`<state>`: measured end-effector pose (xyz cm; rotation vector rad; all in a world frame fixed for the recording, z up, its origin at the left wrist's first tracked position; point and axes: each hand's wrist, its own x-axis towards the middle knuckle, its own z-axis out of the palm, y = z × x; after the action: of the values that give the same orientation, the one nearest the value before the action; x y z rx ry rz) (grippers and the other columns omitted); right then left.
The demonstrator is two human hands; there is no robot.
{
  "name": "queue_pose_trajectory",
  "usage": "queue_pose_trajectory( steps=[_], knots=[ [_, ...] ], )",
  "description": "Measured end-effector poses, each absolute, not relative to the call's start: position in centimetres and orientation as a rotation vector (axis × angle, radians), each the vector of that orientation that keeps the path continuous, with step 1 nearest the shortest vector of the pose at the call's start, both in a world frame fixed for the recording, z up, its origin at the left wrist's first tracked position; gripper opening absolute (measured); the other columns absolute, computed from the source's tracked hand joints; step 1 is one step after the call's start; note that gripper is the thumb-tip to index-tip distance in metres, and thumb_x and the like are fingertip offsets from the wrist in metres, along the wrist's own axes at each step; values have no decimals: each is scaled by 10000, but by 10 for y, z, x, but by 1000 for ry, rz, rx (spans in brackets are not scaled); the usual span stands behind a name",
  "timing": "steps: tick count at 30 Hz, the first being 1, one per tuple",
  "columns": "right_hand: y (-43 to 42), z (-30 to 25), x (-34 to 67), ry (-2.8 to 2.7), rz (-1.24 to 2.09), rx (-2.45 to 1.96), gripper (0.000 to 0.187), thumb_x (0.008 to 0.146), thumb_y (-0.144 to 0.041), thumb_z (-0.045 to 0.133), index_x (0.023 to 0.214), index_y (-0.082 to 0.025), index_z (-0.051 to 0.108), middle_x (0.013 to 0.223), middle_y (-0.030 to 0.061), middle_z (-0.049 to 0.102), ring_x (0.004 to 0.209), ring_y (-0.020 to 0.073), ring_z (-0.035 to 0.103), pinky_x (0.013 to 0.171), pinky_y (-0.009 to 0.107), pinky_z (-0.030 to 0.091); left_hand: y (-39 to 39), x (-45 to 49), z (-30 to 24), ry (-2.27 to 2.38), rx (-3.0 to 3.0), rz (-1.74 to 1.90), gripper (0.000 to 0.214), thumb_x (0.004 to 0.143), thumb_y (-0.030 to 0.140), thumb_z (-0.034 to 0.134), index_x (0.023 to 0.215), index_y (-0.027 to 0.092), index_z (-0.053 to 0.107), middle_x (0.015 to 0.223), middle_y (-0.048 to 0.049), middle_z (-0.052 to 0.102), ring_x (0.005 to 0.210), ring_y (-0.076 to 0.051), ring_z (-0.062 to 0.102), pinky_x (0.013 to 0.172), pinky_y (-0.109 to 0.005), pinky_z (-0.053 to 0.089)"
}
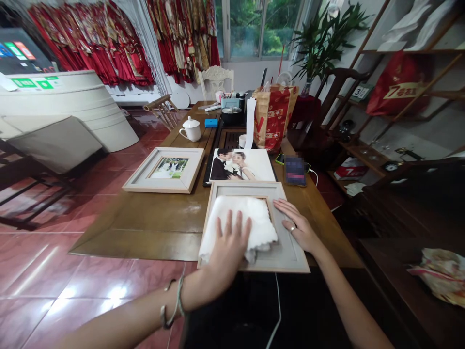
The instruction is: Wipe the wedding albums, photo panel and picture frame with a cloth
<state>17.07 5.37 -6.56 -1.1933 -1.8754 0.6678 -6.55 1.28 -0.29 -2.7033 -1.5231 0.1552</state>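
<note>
A pale wooden picture frame (290, 252) lies flat at the near edge of the brown wooden table (145, 223). A white cloth (250, 213) is spread over the frame's middle. My left hand (228, 245) lies flat on the cloth, fingers stretched out. My right hand (296, 224), with a ring on one finger, rests flat on the frame's right border beside the cloth, fingers stretched out.
A second framed photo (165, 169) lies to the left. A loose photo print (241, 165) lies behind the near frame, a phone (295, 170) to its right. Farther back stand a white teapot (191, 129), a tea tray and a red-and-brown paper bag (272, 118). Shelves stand at right.
</note>
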Motion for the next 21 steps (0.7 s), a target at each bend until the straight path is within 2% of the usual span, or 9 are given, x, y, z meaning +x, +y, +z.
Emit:
queue_pose_trajectory(
  steps=[3,6,8,10,13,16,19,21],
  knots=[
    [54,-65,171,-1865,669,-1205,470,888,-210,458,1340,-333,488,1422,7,483,1370,246,352,1144,548,243,48,-67,3,-1663,-2699,87,691,768,-54,424,1428,109,298,1496,-248,232,1382,-411,115,1054,-663,199],
    [55,-67,173,-1867,668,-1206,476,874,-200,460,1332,-323,500,1422,11,483,1372,253,348,1138,548,252,81,-61,11,-1633,-2854,12,786,738,-15,437,1462,123,166,1508,-237,214,1397,-389,99,1030,-660,244],
    [56,-69,174,-1873,662,-1198,463,865,-200,467,1313,-302,524,1412,26,494,1367,259,354,1132,540,265,99,-53,14,-1514,-2936,-26,802,744,8,420,1468,104,90,1523,-208,193,1412,-330,96,1063,-584,263],
    [57,-72,175,-1865,645,-1205,441,851,-200,480,1278,-278,557,1384,42,522,1355,266,372,1122,528,284,111,-42,16,-1328,-3012,-43,795,750,23,424,1462,76,74,1536,-170,187,1423,-243,95,1119,-460,225],
    [58,-76,175,-1817,626,-1264,371,826,-219,509,1177,-248,623,1294,67,592,1267,294,471,1062,509,364,118,-20,15,-1035,-3081,-61,747,771,45,450,1447,80,136,1529,-131,238,1423,-171,116,1145,-367,167],
    [57,-75,174,-1782,641,-1328,269,814,-245,503,1020,-214,673,1103,81,679,1028,297,610,911,468,477,116,0,14,-874,-3059,-97,642,795,18,430,1407,89,247,1517,-143,266,1420,-194,143,1140,-398,165],
    [55,-73,172,-1783,650,-1368,189,807,-259,499,868,-200,668,867,56,703,831,261,635,789,405,517,115,12,15,-818,-2993,-141,537,836,-27,353,1362,78,324,1507,-160,279,1415,-211,168,1140,-403,158],
    [54,-72,172,-1788,651,-1374,166,806,-261,505,841,-205,658,813,43,693,807,250,631,777,386,518,119,15,15,-786,-2959,-138,490,857,-31,331,1335,72,355,1485,-166,319,1400,-209,226,1126,-369,204]
  ],
)
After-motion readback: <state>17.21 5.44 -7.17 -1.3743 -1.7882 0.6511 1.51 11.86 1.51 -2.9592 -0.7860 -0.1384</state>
